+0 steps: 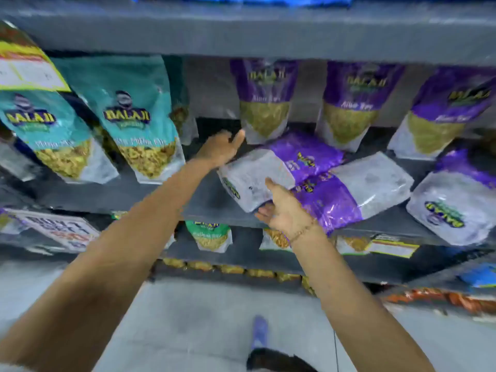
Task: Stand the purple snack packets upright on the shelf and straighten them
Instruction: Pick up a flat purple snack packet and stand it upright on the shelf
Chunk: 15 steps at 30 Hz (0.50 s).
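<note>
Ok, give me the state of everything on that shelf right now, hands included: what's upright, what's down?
Left purple packet at back: upright.
Middle purple packet at back: upright.
Right purple packet at back: upright, leaning.
Front purple packet: lying flat, between both hands.
Second flat packet: lying flat.
Far-right packet: lying flat.
Teal packets: upright, tilted.
Left hand: open, at the front packet's top edge.
Right hand: fingers under the front packet's corner.

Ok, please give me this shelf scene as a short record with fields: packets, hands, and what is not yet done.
place: shop shelf
upright purple packets: three at the back
fallen purple packets: three lying flat at the front
teal packets: leaning, to the left
left hand: open, at the far edge of the nearest fallen packet
right hand: open, fingers under its near edge
not yet done: fallen packets not stood up
</note>
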Tool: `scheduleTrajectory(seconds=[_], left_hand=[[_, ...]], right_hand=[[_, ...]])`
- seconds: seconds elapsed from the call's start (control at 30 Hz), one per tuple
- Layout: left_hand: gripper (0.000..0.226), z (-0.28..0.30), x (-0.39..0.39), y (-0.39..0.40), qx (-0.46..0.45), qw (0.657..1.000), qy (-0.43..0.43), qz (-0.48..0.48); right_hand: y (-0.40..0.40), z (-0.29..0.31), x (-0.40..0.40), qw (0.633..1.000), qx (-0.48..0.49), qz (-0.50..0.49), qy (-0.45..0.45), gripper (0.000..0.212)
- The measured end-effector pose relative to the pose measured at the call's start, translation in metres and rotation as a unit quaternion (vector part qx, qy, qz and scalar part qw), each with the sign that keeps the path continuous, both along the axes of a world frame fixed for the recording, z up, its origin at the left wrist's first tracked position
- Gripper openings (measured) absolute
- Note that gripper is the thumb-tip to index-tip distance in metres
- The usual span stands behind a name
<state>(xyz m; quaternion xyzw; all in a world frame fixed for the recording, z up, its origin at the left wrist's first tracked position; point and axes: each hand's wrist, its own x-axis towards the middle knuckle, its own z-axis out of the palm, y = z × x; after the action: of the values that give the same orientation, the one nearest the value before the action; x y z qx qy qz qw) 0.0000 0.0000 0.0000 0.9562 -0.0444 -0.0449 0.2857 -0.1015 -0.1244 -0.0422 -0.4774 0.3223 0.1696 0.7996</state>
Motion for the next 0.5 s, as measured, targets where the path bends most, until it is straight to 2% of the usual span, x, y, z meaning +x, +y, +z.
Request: scheduleTrajectory(seconds=[0.1, 0.2, 0.27, 0.43, 0.5], left_hand=[[0.071, -0.005, 0.018, 0.004, 0.011, 0.991, 0.135, -0.018], [0.082, -0.013, 0.025, 0.009, -0.008, 0.974, 0.212, -0.081], [0.086, -0.024, 0.028, 0.013, -0.015, 0.967, 0.227, -0.118], [0.063, -0.038, 0.034, 0.018, -0.096, 0.964, 0.203, -0.142], [0.049, -0.035, 0.029, 0.025, -0.142, 0.958, 0.199, -0.151]], right_hand=[[0.006, -0.003, 0.016, 0.999, 0.031, -0.03, 0.011, 0.014], [0.005, -0.012, 0.034, 0.998, -0.018, -0.06, 0.013, 0.016], [0.004, -0.022, 0.042, 0.995, -0.071, -0.071, 0.023, 0.021], [0.012, -0.035, 0.04, 0.984, -0.137, -0.111, 0.019, 0.07], [0.015, -0.031, 0.034, 0.984, -0.123, -0.126, -0.001, 0.061]])
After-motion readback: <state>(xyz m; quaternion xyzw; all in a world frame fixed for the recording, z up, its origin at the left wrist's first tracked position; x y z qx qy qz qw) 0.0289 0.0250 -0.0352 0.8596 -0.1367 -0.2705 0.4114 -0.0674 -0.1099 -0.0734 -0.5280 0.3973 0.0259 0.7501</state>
